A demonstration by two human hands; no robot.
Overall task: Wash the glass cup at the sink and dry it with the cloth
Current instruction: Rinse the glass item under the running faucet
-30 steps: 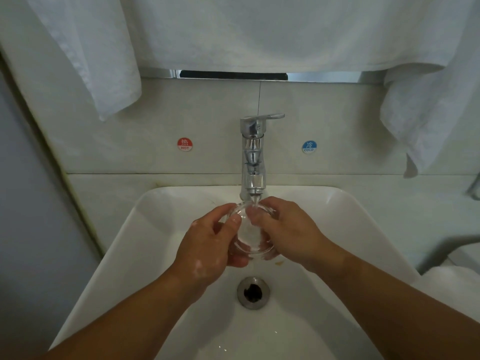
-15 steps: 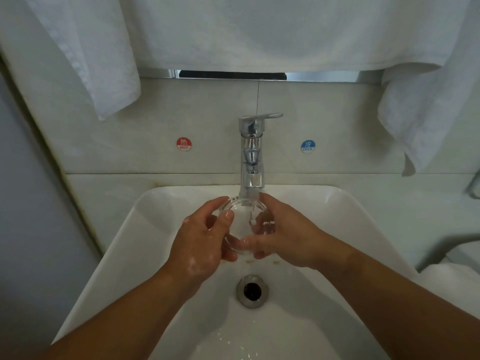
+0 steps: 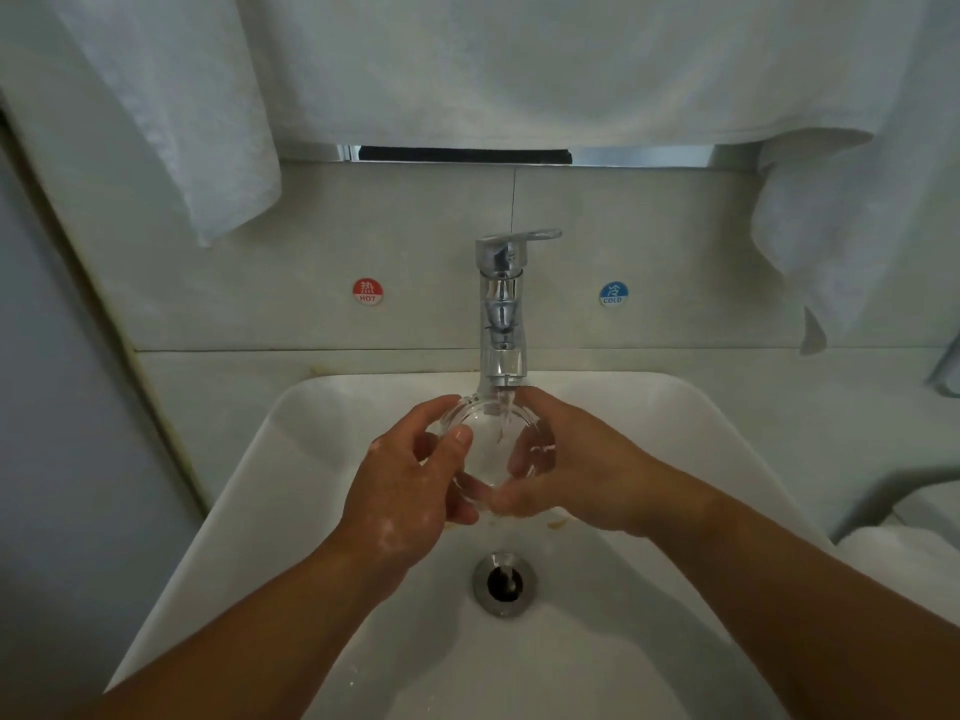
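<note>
head cam: single view, worn on the person's head, wide-angle | stands over the front of the sink (image 3: 311, 459), close in | faces forward and down; faucet (image 3: 501, 314) on the centre line, drain (image 3: 503, 583) below it | hanging towel (image 3: 519, 70) fills the top edge; forearms (image 3: 234, 641) enter from both lower corners; edges bowed

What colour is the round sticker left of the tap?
The sticker is red with white lettering, clearest in the head view.

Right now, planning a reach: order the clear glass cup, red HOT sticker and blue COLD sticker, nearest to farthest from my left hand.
1. Clear glass cup, gripped by the left hand.
2. Red HOT sticker, wall, upper left.
3. Blue COLD sticker, wall, upper right.
</note>
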